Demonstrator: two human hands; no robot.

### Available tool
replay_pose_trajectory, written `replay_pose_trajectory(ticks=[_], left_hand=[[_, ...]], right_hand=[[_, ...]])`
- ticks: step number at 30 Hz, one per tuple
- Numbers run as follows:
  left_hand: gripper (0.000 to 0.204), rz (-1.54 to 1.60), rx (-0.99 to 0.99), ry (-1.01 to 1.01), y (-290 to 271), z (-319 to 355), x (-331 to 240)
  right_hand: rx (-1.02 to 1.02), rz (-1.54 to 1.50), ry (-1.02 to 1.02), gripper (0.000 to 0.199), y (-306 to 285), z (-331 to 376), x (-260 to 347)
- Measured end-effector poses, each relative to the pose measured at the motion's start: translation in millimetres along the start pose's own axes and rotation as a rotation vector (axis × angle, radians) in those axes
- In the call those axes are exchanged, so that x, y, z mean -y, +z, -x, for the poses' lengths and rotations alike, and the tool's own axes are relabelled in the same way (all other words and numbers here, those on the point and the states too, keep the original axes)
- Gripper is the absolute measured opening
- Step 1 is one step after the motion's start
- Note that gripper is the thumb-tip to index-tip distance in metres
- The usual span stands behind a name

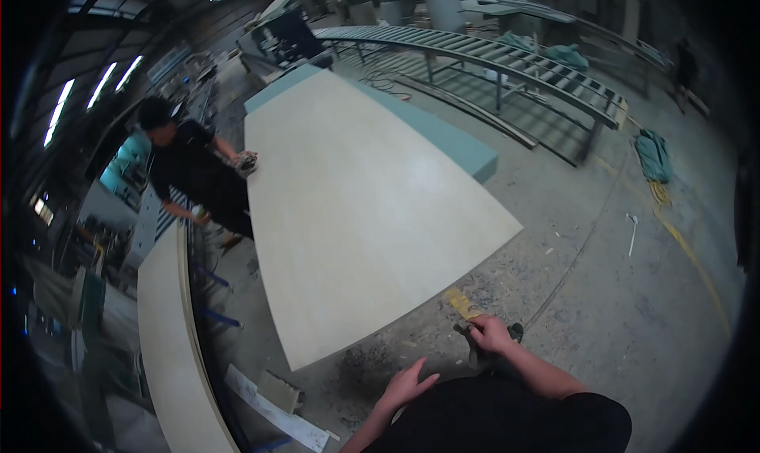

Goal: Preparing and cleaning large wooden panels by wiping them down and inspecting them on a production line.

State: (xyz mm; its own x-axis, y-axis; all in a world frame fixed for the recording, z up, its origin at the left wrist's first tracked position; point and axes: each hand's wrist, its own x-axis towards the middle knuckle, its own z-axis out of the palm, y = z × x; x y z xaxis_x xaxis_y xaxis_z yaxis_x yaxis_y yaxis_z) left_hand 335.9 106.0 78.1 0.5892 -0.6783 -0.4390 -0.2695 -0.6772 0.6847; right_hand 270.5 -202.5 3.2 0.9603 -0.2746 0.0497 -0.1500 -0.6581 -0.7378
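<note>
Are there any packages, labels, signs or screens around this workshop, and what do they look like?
None that can be made out: no package, label, sign or screen shows clearly.
The nearest candidate is a small yellow sheet on the floor by the right hand, flat, with no markings visible.

A large pale rectangular wooden panel lies flat on a thick teal foam block, which shows past the panel's far and right edges. At the panel's left edge a co-worker in a black shirt leans in, one hand on a small power sander resting near that edge. A long metal roller conveyor runs behind and to the right of the panel. Before the panel's near edge, on the grey concrete floor, the right hand grips a dark hand tool, with a yellow strip of sandpaper just behind it. The left hand hangs free, nearer and to the left. A second pale curved-edged board lies left of the panel.
</note>
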Motion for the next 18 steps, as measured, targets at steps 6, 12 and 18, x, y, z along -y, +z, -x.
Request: replay_pose_trajectory(ticks=[6, 12, 18], left_hand=[[0.082, -0.246, 0.228, 0.275, 90.6, -196.2, -163.1], [0.077, -0.228, 0.433, 0.566, 173.7, -384.3, -369.3], [0.077, -0.375, 0.415, 0.557, 173.9, -535.8, -496.6]], right_hand=[[-0.275, -0.157, 0.350, 0.032, -172.3, 27.9, -186.9], [-0.587, -0.179, 0.617, 0.029, -373.4, 57.3, -349.3], [-0.649, -0.251, 0.814, 0.027, -489.3, -6.5, -473.8]])
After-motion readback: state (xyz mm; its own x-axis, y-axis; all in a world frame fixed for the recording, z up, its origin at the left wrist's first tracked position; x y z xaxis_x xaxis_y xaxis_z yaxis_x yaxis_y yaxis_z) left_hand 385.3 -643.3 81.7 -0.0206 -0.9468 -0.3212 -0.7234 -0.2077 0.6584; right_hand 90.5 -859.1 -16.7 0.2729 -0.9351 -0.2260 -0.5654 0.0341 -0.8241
